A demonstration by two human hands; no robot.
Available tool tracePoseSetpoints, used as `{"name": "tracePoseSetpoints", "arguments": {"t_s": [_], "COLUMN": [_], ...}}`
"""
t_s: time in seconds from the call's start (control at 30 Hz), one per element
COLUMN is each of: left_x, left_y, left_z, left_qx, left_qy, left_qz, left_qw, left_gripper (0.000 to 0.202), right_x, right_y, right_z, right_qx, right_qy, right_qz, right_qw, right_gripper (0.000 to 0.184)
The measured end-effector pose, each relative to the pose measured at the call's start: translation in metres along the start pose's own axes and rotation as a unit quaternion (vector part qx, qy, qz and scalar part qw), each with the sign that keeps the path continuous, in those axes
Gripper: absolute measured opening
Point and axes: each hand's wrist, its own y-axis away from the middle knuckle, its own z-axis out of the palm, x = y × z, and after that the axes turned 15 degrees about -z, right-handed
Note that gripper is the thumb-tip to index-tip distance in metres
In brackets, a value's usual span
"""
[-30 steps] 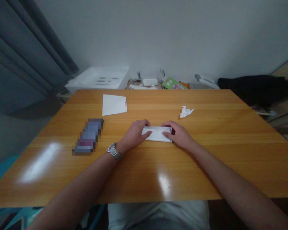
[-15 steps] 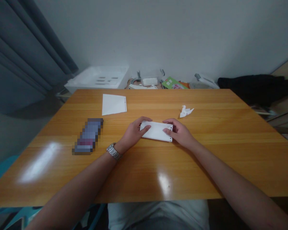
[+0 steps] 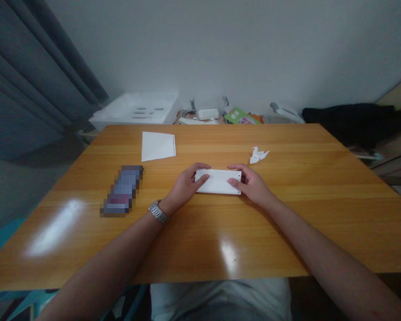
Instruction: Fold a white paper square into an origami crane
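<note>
Between my hands is a folded sheet of white paper point(image 3: 217, 182), a narrow rectangle with punched holes along its right end. My left hand point(image 3: 189, 182), with a metal watch at the wrist, grips the left end, thumb on top and fingers behind the far edge. The right end is pinched by my right hand point(image 3: 252, 183), its thumb on the paper's face and its index finger along the far edge. A white origami bird point(image 3: 259, 155) rests beyond my right hand. Far left lies another white sheet point(image 3: 158, 146) with holes down its right side.
A pixelated phone-like object point(image 3: 123, 191) lies on the wooden table point(image 3: 194, 245) to my left. Behind the table's far edge are a white tray-like box point(image 3: 137, 107), a green booklet point(image 3: 242, 116) and a dark cloth point(image 3: 350, 120).
The folded paper has levelled: its right end tilted down before and now its near edge runs almost straight across. Both hands have barely moved and keep their hold.
</note>
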Motion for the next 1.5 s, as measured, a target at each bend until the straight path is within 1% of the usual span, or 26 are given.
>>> {"name": "tracePoseSetpoints", "arguments": {"t_s": [0.1, 0.23, 0.47, 0.67, 0.93, 1.07, 1.27, 1.5], "left_x": [0.0, 0.001, 0.004, 0.005, 0.006, 0.009, 0.012, 0.011], "left_y": [0.0, 0.001, 0.005, 0.004, 0.005, 0.006, 0.008, 0.008], "left_z": [0.0, 0.001, 0.003, 0.004, 0.005, 0.005, 0.004, 0.004], "left_qx": [-0.002, 0.001, -0.008, -0.009, -0.013, -0.005, -0.007, -0.011], "left_qy": [-0.002, -0.007, -0.001, 0.011, 0.024, 0.016, 0.025, 0.01], "left_qz": [0.001, 0.0, -0.003, -0.007, 0.001, -0.008, -0.006, -0.007], "left_qw": [1.0, 1.0, 1.0, 1.0, 1.0, 1.0, 1.0, 1.0], "left_gripper": [0.027, 0.026, 0.024, 0.025, 0.024, 0.023, 0.022, 0.024], "right_x": [0.0, -0.003, -0.007, -0.008, -0.007, -0.007, -0.006, -0.011], "right_y": [0.0, 0.001, 0.001, 0.001, 0.002, 0.002, 0.002, 0.002], "right_z": [-0.001, 0.0, 0.0, 0.0, 0.0, 0.0, -0.001, -0.002], "right_qx": [-0.006, -0.017, -0.023, -0.012, 0.0, 0.001, -0.001, 0.005], "right_qy": [0.009, 0.007, 0.031, 0.063, 0.067, 0.072, 0.074, 0.077], "right_qz": [-0.002, 0.016, 0.006, 0.003, 0.007, 0.006, 0.004, 0.01], "right_qw": [1.0, 1.0, 0.999, 0.998, 0.998, 0.997, 0.997, 0.997], "right_gripper": [0.039, 0.039, 0.035, 0.032, 0.033, 0.033, 0.034, 0.031]}}
